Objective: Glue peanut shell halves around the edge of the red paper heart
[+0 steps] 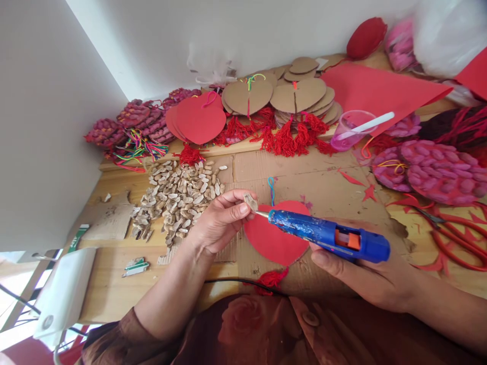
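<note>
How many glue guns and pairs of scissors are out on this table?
2 tools: one blue glue gun in the right hand, its nozzle at the shell piece pinched by the left hand; one red scissors at the right edge. Clutter may hide more.

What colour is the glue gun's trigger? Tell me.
Orange, on the blue glue gun in the right hand; head view.

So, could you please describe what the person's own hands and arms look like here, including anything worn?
Both hands, the left hand and the right hand, are bare: no gloves, rings or watch in view. The forearms are uncovered. At the left elbow a dark brown sleeve is bunched up. It belongs to a brown garment printed with large reddish roses and fastened by a round brown button.
</note>
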{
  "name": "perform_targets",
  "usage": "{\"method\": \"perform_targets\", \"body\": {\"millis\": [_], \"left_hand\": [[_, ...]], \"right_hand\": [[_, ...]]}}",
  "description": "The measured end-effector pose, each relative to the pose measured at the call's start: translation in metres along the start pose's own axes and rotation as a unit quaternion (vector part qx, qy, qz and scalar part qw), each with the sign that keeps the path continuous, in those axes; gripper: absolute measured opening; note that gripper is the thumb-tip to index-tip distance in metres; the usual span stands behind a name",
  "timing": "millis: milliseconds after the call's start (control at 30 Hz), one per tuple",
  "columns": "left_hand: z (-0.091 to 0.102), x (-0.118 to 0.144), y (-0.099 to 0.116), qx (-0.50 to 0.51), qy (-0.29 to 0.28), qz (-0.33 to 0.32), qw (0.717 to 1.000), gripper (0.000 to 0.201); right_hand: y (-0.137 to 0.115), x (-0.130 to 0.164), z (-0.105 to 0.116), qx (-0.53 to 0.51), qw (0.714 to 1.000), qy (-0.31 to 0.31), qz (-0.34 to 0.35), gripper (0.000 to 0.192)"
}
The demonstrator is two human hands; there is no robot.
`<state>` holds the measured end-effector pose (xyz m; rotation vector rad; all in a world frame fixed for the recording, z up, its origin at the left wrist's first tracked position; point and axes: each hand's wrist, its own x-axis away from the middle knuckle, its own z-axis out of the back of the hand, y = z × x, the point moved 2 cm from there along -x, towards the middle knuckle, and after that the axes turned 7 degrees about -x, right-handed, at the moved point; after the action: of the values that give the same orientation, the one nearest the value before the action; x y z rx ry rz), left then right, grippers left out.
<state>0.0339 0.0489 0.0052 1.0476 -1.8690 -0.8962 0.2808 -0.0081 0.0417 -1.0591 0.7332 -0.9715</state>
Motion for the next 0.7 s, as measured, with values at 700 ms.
{"method": "perform_targets", "body": {"millis": [700], "left_hand": [[0.0029, -0.0018, -0.0021, 0.003, -0.003, -0.007, 1.0, 0.032]], "right_hand": [[-0.0003, 0.0, -0.0013, 0.015, 1.0, -0.004, 0.004, 0.031]]}}
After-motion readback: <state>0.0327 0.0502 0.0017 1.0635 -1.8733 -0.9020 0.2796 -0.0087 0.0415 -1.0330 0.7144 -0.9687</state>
